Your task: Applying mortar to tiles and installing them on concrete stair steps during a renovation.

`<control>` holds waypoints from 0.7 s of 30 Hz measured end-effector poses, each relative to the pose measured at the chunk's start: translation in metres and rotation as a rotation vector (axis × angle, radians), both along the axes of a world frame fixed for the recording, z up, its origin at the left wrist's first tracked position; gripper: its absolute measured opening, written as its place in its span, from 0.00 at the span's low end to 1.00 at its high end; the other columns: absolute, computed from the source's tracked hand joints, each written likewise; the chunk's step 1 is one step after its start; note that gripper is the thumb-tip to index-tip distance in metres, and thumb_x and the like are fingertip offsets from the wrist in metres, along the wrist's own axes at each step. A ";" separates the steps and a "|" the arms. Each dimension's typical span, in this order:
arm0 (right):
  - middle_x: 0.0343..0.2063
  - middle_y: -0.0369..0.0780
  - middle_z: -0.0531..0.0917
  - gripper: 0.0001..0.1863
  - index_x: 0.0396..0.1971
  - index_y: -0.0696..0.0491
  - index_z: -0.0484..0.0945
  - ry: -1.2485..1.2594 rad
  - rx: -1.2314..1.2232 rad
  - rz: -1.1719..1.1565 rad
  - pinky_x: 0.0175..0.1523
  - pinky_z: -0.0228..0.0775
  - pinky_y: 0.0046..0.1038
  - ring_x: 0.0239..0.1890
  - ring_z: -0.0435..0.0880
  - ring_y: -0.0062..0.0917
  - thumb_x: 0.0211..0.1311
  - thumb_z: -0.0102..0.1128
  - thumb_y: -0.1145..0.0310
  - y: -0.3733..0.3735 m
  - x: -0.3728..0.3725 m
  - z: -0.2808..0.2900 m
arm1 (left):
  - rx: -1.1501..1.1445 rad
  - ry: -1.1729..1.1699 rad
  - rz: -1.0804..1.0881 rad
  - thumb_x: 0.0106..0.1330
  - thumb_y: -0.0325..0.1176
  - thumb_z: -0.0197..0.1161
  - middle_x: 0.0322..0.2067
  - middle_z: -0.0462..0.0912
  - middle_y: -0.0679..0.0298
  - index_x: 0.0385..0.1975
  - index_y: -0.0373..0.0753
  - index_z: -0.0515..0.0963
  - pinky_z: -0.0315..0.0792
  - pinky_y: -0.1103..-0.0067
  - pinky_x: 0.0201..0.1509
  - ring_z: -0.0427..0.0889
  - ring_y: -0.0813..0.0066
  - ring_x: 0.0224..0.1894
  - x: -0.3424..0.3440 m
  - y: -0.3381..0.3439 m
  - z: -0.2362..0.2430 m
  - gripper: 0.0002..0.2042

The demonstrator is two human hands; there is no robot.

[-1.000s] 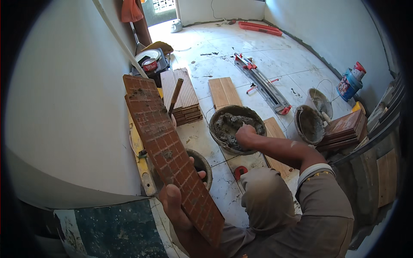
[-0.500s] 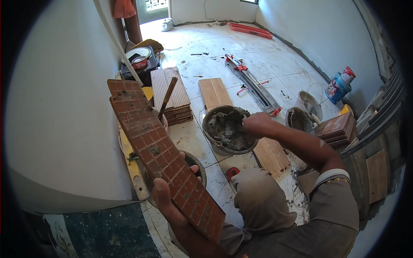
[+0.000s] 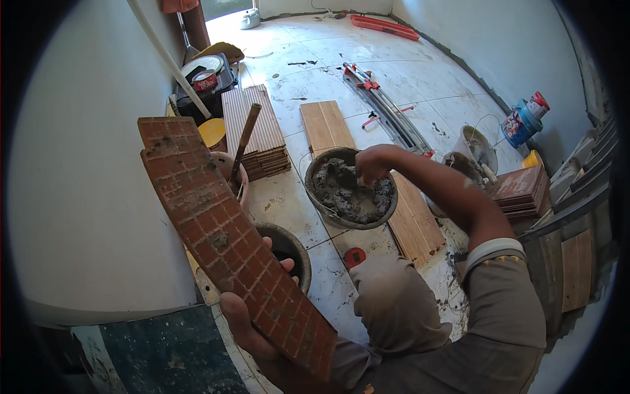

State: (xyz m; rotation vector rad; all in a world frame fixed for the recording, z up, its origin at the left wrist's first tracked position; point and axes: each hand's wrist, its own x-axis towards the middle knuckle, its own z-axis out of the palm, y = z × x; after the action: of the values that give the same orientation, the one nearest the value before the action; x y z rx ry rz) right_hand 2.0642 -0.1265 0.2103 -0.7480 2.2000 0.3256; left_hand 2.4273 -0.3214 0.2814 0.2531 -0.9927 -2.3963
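Note:
My left hand [image 3: 248, 328] grips a long reddish-brown plank tile [image 3: 226, 240], thumb on the near edge and fingertips at the far one. Its gridded back faces up, smeared with grey mortar spots. The tile slants from lower middle to upper left. My right hand [image 3: 374, 164] is closed inside the far rim of a black bucket [image 3: 392, 215] of wet grey mortar [image 3: 348, 190]. What its fingers hold is hidden. Under the tile's middle stands another dark bucket [image 3: 303, 259], partly covered. Beyond it a wooden-handled tool [image 3: 246, 134] leans in a pinkish bucket [image 3: 244, 190].
Stacked tiles [image 3: 256, 131] stand near the left wall; more tiles [image 3: 522, 190] lie at right beside mortar-stained buckets [image 3: 479, 148]. Wood-look planks [image 3: 328, 125] lie on the floor, with a tile cutter [image 3: 387, 108] beyond. A red-and-black object [image 3: 354, 257] sits before the mortar bucket.
My right hand has moved from the mortar bucket's right side to its far rim, and the mortar's surface has shifted. The tile in my left hand sits slightly further left.

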 end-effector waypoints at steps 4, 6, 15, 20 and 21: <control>0.34 0.45 0.91 0.14 0.36 0.57 0.90 0.041 -0.001 -0.001 0.34 0.84 0.36 0.31 0.92 0.35 0.58 0.69 0.62 -0.012 0.010 -0.037 | -0.072 -0.075 0.017 0.77 0.63 0.52 0.62 0.78 0.42 0.76 0.30 0.57 0.91 0.72 0.46 0.90 0.63 0.52 -0.001 0.003 0.002 0.43; 0.35 0.45 0.92 0.13 0.35 0.56 0.90 0.127 -0.014 0.051 0.36 0.85 0.37 0.33 0.93 0.36 0.56 0.70 0.63 -0.011 0.031 -0.052 | -0.044 -0.064 -0.008 0.78 0.62 0.51 0.62 0.78 0.43 0.76 0.30 0.57 0.91 0.73 0.45 0.90 0.63 0.52 -0.003 0.003 0.002 0.42; 0.44 0.43 0.93 0.15 0.43 0.51 0.93 0.423 -0.094 0.034 0.47 0.86 0.41 0.48 0.93 0.38 0.59 0.68 0.63 0.013 0.141 -0.075 | -0.019 0.021 -0.030 0.82 0.60 0.48 0.58 0.80 0.41 0.72 0.27 0.62 0.92 0.67 0.41 0.92 0.56 0.46 0.007 0.004 0.000 0.38; 0.41 0.48 0.92 0.15 0.44 0.54 0.91 0.312 -0.023 0.127 0.46 0.85 0.44 0.44 0.93 0.43 0.60 0.64 0.66 0.022 0.135 -0.028 | -0.084 0.001 0.025 0.82 0.59 0.49 0.57 0.81 0.42 0.71 0.27 0.63 0.92 0.68 0.40 0.92 0.58 0.45 0.010 0.004 0.002 0.37; 0.40 0.48 0.92 0.14 0.42 0.54 0.91 0.320 -0.044 0.133 0.46 0.85 0.44 0.44 0.93 0.43 0.60 0.65 0.66 0.024 0.135 -0.018 | -0.094 -0.008 0.036 0.82 0.58 0.49 0.57 0.81 0.42 0.71 0.26 0.63 0.92 0.68 0.40 0.92 0.58 0.45 0.009 0.004 0.002 0.37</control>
State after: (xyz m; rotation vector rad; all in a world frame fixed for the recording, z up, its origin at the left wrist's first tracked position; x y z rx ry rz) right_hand 2.1990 -0.1022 0.1923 -0.9217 2.4676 0.4941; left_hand 2.4362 -0.3177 0.2830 0.2442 -1.0921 -2.3108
